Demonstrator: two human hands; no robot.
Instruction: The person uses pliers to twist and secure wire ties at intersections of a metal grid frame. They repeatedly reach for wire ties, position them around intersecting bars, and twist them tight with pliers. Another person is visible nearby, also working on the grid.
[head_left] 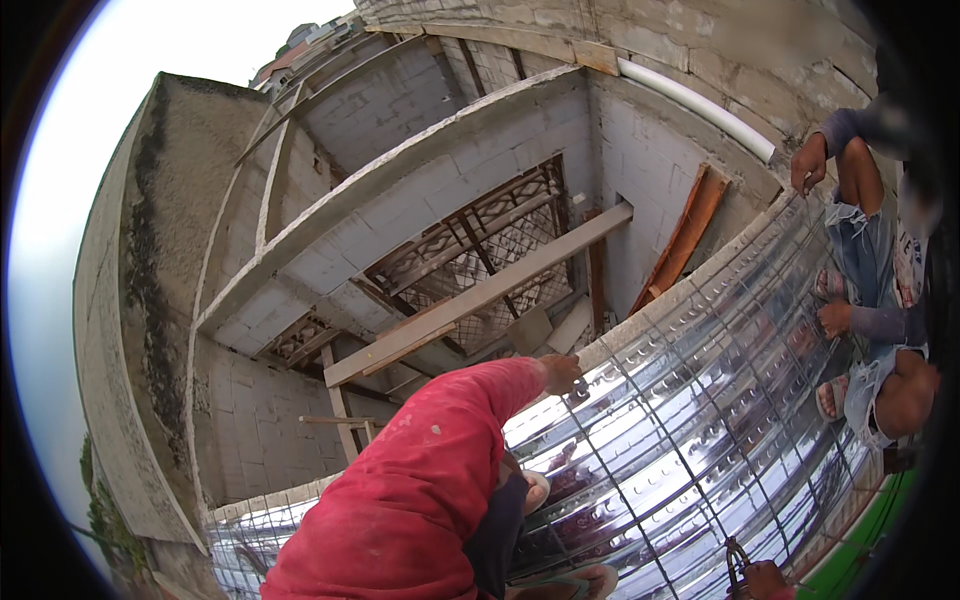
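Observation:
My left arm, in a red sleeve, reaches forward from the lower edge. At its end my left hand [562,374] has its fingers curled down at the near-wall edge of a dark wire mesh [640,518], closed on the mesh's end. The mesh lies over shiny ribbed metal decking [610,470] with rows of raised dimples. At the lower right my right hand [766,579], partly cut off by the frame, grips a pair of pincers [737,562], whose head stands over the mesh. My sandalled foot [590,580] rests on the decking.
A co-worker in torn jeans [868,245] squats at the right, one hand [834,319] low by the mesh. Beyond the decking's edge opens a deep block-walled room crossed by a wooden plank [480,295]. A white pipe [700,108] lies along the far wall [690,40].

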